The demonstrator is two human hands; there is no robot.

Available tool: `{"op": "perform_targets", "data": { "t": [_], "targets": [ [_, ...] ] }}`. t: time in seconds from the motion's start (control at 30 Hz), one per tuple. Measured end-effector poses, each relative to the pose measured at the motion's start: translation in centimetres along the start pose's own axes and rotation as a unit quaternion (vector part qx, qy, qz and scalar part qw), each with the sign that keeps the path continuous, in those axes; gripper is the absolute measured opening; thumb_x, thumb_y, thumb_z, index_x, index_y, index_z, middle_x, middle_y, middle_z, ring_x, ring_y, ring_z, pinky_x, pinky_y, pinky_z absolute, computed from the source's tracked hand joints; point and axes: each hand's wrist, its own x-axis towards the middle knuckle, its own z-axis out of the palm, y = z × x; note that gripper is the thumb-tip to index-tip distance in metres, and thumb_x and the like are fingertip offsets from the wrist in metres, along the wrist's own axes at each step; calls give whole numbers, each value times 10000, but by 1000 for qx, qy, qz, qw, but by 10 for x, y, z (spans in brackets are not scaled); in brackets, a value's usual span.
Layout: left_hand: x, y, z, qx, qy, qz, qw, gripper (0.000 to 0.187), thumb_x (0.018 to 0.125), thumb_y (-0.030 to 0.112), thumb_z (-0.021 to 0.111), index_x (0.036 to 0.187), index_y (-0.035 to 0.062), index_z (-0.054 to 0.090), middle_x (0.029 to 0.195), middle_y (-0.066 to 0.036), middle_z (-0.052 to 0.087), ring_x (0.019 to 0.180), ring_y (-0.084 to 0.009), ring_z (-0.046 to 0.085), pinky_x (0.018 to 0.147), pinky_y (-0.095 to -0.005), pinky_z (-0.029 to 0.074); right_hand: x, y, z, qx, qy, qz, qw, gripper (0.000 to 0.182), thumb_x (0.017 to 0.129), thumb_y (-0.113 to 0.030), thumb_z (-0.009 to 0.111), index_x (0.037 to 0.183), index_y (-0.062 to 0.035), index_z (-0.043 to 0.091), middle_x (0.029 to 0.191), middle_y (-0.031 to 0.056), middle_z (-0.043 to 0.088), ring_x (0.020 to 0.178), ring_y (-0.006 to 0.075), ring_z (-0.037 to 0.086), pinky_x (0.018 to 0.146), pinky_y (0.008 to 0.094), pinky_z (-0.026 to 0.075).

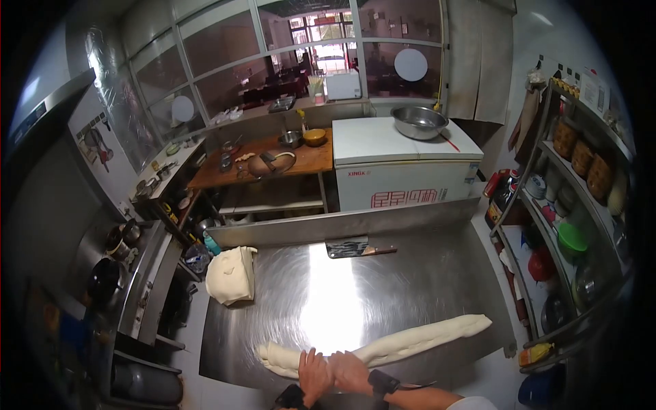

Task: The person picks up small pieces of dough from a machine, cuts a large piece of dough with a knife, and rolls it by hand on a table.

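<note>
A long roll of pale dough (424, 339) lies across the steel worktop, its right part slanting up and away. My left hand (315, 377) is on the dough toward its left end, with the fingers bent over it. Right beside it, my right hand (350, 372) is closed over the dough, knuckles up. The two hands touch or nearly touch and hide the stretch of dough beneath them. A larger block of dough (231, 276) rests at the worktop's left edge. Farther back lies a cleaver (359, 248), its handle to the right.
The steel worktop (283, 311) has a raised back edge (355, 222). Behind it stand a white chest freezer (403, 164) with a metal bowl (419, 123) and a wooden table (212, 176). Shelves (547, 270) flank the right side; a stove with pots (109, 277) flanks the left.
</note>
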Motion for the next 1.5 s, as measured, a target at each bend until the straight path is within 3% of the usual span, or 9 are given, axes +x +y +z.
{"op": "perform_targets", "data": {
  "t": [0.23,0.4,0.73,0.87,0.97,1.07,1.2,1.4,1.5],
  "targets": [
    [-60,-7,37,-13,-24,-111,993,227,917,236,544,900,48,669,1064,-198,656,1064,-373,586,908,-577,419,22,-7,21,47,0,-8,999,196,855,-243,599,931,-74,663,932,110,649,936,307,619,845,452,484],
    [46,-73,55,-53,-175,-125,975,168,905,220,563,845,82,638,803,-153,663,800,-366,624,777,-522,443,93,38,1,-14,-62,95,993,168,880,-178,571,852,-50,677,872,112,657,860,292,657,739,425,546],
    [82,-95,87,-15,-120,-140,983,204,888,222,581,721,105,597,679,-106,644,649,-326,626,636,-476,456,125,75,19,48,-12,163,985,220,890,-235,576,838,-78,722,895,162,725,882,332,707,766,470,565],
    [70,-65,48,19,-168,-195,966,244,913,223,536,831,58,697,1019,-173,702,1106,-348,624,983,-509,445,98,44,3,12,54,102,993,163,835,-206,626,812,-61,698,771,161,707,738,371,698,696,478,556],
    [32,-54,3,96,-202,-74,972,348,917,226,531,1015,-42,729,1204,-238,666,1339,-400,494,1164,-586,277,68,-10,-21,40,56,27,997,182,807,-205,644,820,-26,676,833,178,705,800,368,693,738,466,541],
    [-23,-42,-11,11,-51,-39,998,215,879,195,581,869,19,705,1014,-201,697,1141,-404,608,1056,-568,388,49,-55,-45,84,-68,18,994,210,832,-196,624,902,0,652,923,190,682,893,348,668,815,442,517],
    [-98,-42,38,39,27,-133,990,270,898,266,564,991,48,692,1038,-210,636,1008,-396,570,948,-559,392,54,-59,-22,53,76,-40,995,195,876,-186,584,929,-8,643,914,174,674,885,350,656,809,456,519],
    [12,-99,46,-86,-77,-164,980,205,921,259,535,825,110,637,860,-166,609,965,-367,571,901,-556,393,112,15,35,36,5,56,998,199,917,-187,531,898,-21,639,897,163,665,872,350,647,756,479,533],
    [38,-122,57,-44,-45,-120,991,153,826,208,617,716,112,570,711,-89,598,704,-300,566,712,-472,420,138,28,28,57,-95,119,987,222,912,-218,530,874,-56,677,908,179,697,896,367,673,756,491,555]
  ]
}}
